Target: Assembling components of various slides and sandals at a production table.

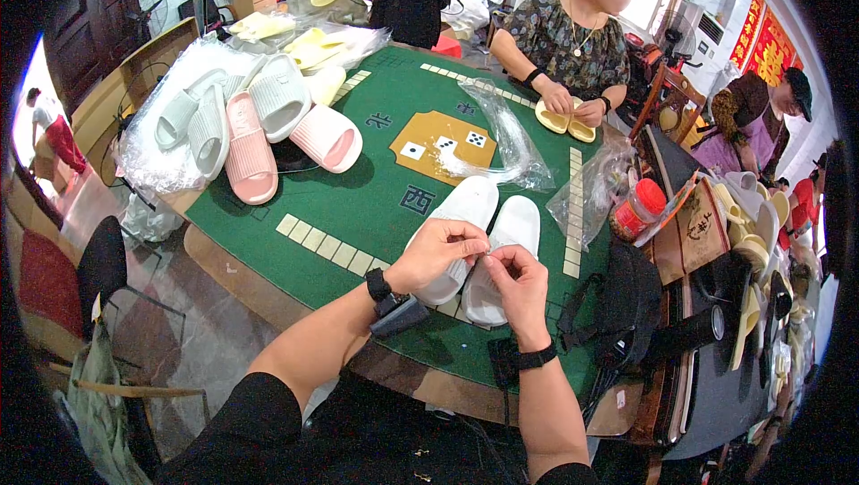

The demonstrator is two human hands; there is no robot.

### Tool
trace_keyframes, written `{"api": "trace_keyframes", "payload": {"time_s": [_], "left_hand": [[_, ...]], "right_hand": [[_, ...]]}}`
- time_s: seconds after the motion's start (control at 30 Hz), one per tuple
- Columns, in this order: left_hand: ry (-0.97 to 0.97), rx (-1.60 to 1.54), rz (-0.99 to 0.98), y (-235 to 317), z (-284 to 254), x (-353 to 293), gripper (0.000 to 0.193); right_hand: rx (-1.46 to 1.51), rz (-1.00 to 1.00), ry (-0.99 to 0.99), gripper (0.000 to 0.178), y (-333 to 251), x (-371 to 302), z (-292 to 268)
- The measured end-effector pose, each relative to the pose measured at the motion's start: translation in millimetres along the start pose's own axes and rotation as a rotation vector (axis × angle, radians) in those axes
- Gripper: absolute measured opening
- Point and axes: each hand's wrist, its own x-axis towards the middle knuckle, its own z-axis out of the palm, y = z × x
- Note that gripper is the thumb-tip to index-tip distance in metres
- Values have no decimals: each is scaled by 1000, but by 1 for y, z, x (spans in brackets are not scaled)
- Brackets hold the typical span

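Observation:
A pair of white slide slippers, the left slipper [473,203] and the right slipper [516,227], lies side by side on the green table mat [358,190] in front of me. Over them, my left hand [438,255] and my right hand [517,284] meet with thumbs and forefingers pinched close together. Whatever sits between the fingertips is too small to name. Both wrists rest above the slippers' near ends, hiding part of them. Small white bits [448,161] are scattered on the mat's yellow centre, beside a crumpled clear plastic bag [514,140].
Grey-white slippers [279,96] and pink slippers [251,149] are heaped at the table's left. Across from me, a person [573,55] handles yellow slippers [567,120]. A red-lidded jar [638,209] and a black bag [617,297] stand at right, near a rack of slippers [756,234].

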Motion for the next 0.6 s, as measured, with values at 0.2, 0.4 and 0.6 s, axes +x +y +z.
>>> {"api": "trace_keyframes", "payload": {"time_s": [0.2, 0.4, 0.6], "left_hand": [[22, 63, -2, 1, 0, 0, 15], [46, 8, 3, 2, 1, 0, 15], [-25, 28, 28, 1, 1, 0, 14]], "right_hand": [[10, -32, 4, 9, 0, 1, 0], [13, -5, 3, 8, -2, 0, -1], [18, -42, 22, 9, -1, 0, 1]]}}
